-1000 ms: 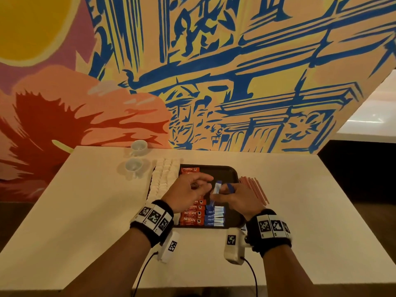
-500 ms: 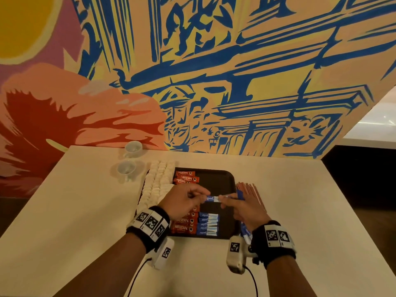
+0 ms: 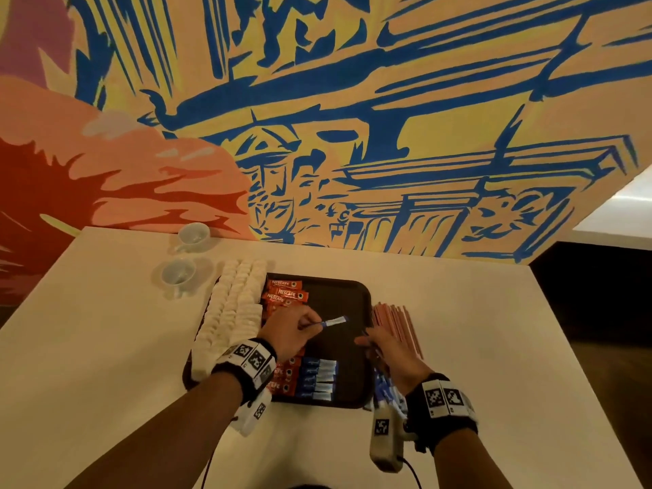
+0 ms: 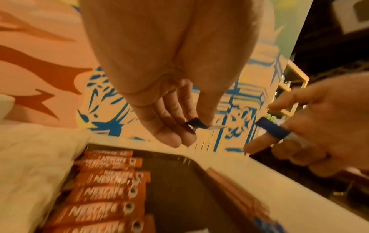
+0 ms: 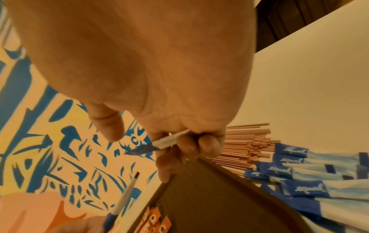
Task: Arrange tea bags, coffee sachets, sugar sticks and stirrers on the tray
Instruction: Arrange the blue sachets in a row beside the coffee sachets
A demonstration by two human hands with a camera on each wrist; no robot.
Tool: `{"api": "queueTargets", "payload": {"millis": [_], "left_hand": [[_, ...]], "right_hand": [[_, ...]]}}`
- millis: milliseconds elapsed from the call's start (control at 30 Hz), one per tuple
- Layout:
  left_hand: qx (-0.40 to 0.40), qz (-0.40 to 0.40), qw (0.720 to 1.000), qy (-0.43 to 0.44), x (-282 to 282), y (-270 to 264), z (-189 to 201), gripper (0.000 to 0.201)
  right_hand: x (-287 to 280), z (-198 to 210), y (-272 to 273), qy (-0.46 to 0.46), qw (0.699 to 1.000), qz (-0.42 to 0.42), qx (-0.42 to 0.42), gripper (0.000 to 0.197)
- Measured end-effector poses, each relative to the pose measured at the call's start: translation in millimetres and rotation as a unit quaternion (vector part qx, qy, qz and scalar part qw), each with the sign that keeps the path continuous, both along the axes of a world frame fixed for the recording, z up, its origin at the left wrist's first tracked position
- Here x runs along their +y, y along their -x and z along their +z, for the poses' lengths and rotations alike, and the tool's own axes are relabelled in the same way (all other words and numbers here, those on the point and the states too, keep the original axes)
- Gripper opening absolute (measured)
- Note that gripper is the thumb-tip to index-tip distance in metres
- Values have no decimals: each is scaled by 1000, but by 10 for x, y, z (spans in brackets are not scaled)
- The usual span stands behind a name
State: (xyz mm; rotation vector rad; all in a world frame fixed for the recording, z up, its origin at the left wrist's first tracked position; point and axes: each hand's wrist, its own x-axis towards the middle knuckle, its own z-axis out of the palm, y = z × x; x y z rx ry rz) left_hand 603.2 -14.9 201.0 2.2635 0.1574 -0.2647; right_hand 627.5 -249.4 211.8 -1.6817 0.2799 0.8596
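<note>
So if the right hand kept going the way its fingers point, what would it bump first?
Probably the stirrers. The right hand points away and slightly rightward, fingertips already over that bundle beside the tray; its height above them is unclear.

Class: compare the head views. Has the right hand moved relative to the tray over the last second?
Yes. The right hand has drawn away rightward from above the tray's middle to its right edge, beside the stirrers, leaving the left hand holding a sugar stick alone.
</note>
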Motion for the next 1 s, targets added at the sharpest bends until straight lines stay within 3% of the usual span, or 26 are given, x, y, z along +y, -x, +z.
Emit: {"api": "queueTargets", "payload": {"millis": [100,200,300,433,733,1000], "left_hand": [[37,21,998,-49,-109,-26,-350,8],[53,19,990,-127,-212,-48,-590,6],[54,-6,982,-180,-271,-86,-781,8],[67,-33,972,-223,-301,-129,-962,16],[63,-49,968,-237,-269,-74,-1064,20],[52,-76,970,-226,-288,-61,-1046,20]], "right_hand": [[-101,-141,-33,32,999,-3,11,37],[-204,-180,-96,53,996,67,-10,28],[-309,-284,-157,92,980,158,-77,32],[-404,-364,-203,81,970,203,-103,29],[-396,-525,-250,65,974,177,-128,13],[-347,-512,-212,55,981,129,-136,12]]}}
